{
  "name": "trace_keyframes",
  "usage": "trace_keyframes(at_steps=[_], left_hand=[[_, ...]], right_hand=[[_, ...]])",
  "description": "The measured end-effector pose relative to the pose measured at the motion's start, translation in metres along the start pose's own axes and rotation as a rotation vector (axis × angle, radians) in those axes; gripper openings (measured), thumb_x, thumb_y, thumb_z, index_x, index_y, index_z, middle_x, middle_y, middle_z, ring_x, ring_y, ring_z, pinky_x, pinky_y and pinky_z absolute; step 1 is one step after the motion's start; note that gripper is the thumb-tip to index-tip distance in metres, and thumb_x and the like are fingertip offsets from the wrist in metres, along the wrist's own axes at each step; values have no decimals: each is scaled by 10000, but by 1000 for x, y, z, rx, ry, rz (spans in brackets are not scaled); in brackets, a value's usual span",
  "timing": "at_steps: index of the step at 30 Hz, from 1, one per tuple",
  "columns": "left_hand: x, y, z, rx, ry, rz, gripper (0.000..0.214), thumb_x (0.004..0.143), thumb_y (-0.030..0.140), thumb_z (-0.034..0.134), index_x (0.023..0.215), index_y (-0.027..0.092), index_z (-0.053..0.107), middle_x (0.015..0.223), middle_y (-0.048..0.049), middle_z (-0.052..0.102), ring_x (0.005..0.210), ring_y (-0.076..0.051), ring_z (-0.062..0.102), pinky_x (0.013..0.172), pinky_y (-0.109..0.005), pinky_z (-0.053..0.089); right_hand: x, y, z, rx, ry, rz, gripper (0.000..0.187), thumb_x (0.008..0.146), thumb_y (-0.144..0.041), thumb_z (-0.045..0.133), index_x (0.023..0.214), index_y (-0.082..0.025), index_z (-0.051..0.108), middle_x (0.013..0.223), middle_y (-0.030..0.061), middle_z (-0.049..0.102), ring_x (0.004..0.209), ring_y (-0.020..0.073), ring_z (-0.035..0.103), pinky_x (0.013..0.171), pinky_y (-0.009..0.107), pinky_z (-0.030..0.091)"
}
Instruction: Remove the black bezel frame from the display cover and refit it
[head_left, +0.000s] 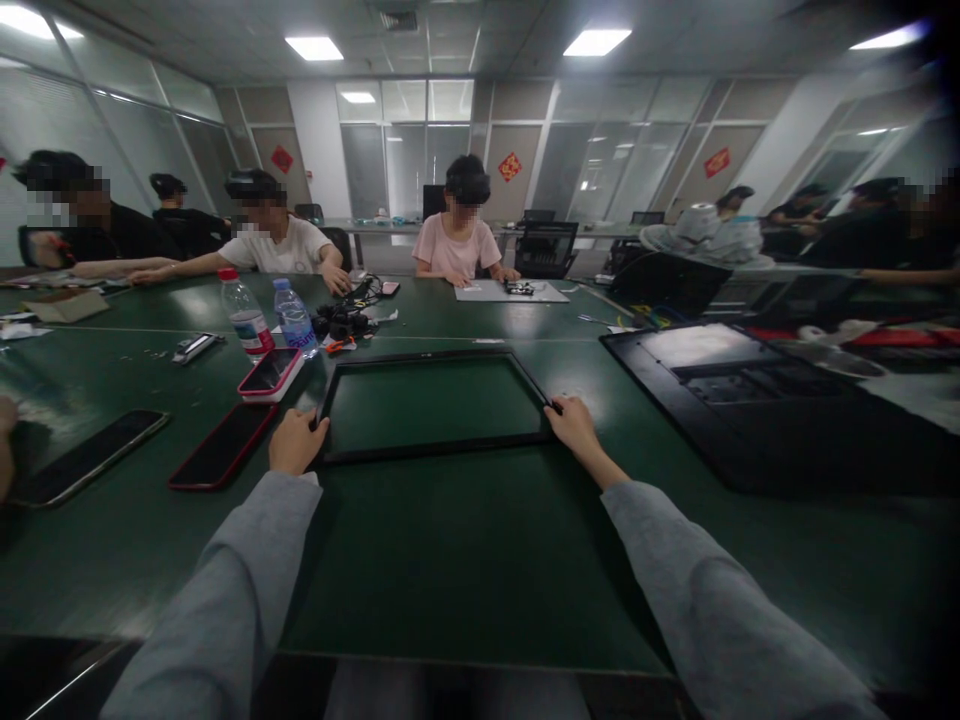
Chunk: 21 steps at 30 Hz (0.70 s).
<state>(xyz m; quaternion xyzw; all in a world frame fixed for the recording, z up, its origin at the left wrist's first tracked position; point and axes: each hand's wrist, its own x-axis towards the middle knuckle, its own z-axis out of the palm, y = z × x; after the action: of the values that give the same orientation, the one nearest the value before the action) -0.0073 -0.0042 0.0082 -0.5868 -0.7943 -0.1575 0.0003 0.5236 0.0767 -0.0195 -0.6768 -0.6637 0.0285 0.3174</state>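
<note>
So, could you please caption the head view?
Left hand and right hand hold a black frame at a green table.

The single camera rides on the head of the person seated here, just behind the near edge of the green table (465,570), facing forward and down. Gray sleeves (712,590) run up from the lower corners, so we look along the forearms, from behind and above, to the left hand (297,442) and right hand (577,425), both close, with the black rectangular frame (435,449) spanning the middle. Past them it faces straight across to the person in pink (459,245), well farther off, then the glass partition (407,165) and ceiling lights (598,42). It's wide-angle, stretching the sides and darkening toward the right edge.
</note>
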Motion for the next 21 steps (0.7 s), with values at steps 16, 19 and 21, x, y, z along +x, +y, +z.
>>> trace_keyframes(at_steps=[16,19,21], left_hand=[[-4,5,-6,-5,-5,-6,499,934,497,425,1275,214,653,1223,-156,593,1028,-298,642,820,-377,496],[-4,5,-6,-1,-10,-8,502,937,496,417,1282,215,648,1234,-157,589,1024,-297,643,817,-376,496],[-4,4,-6,-3,-12,-10,514,937,494,414,1298,204,637,1245,-159,585,1032,-302,640,823,-384,496]], right_hand=[[3,5,4,24,47,13,310,772,-288,534,949,-144,744,874,129,650,902,274,562,900,426,469],[2,4,3,24,22,-4,304,781,-278,524,944,-147,744,865,124,654,909,273,563,912,423,463],[2,3,3,31,21,-13,299,784,-272,525,948,-153,745,872,122,659,918,273,564,923,422,459]])
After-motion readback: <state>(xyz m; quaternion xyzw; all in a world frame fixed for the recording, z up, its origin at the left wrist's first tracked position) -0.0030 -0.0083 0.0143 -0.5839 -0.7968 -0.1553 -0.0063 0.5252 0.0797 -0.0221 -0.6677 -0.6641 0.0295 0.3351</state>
